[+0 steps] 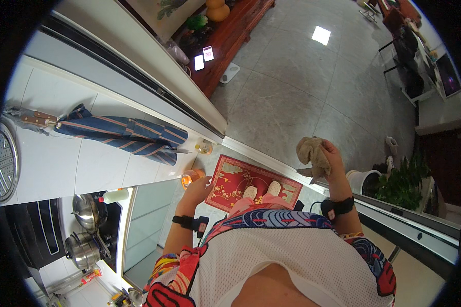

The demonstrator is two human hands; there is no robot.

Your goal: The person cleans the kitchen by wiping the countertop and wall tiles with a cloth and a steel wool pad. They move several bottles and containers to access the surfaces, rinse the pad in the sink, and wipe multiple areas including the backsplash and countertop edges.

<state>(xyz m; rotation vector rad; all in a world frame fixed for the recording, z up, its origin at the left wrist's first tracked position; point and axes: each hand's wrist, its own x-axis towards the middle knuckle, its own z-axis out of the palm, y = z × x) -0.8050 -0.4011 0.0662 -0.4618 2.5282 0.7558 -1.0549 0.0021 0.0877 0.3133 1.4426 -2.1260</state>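
My right hand [333, 159] grips a crumpled brown cloth [314, 155], held up over the sliding-door track at the doorway. My left hand [196, 190] holds nothing; its fingers are slightly spread, beside an orange-capped bottle [188, 178] that stands on the floor. Below both hands lies a red patterned doormat [230, 184], where my feet stand in cream clogs [249, 192]. Each wrist wears a black strap with a small device.
A striped apron [119, 132] hangs on the tiled wall at left. Steel pots [82, 251] sit on the cooktop. Beyond the door track [261, 157] are a wooden bench [230, 34], a white scale [229, 73] and a potted plant [401, 192]; a glass jar [203, 148] stands near the door frame.
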